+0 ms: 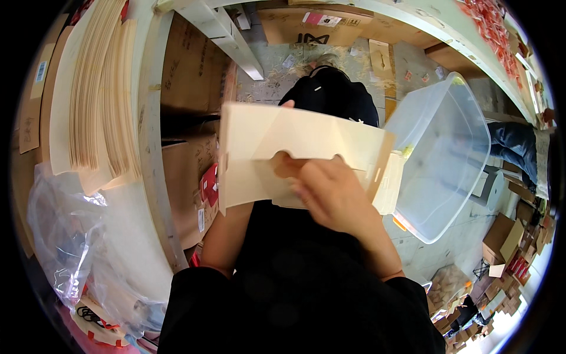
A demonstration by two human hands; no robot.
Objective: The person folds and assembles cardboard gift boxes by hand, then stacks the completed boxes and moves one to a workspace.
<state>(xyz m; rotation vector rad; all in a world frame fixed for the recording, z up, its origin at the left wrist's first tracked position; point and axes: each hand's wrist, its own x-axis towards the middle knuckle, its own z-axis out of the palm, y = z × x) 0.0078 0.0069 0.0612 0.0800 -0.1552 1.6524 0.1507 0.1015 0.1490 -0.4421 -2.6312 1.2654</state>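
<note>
Between the right edge of the white counter [138,227] and the clear bin [451,177], one pale wooden piece [250,138], left hand [288,104] mostly hidden behind it, right hand [334,193] in front, fingers curled by its opening [283,164], whether pinching I cannot tell.

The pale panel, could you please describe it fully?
The pale panel looks wooden and roughly rectangular, with slot-like marks near its sides and a dark central patch, perhaps a cutout. Held before the body, it is tilted. The left hand, mostly hidden, shows at its top; the right hand overlaps its face.
</note>
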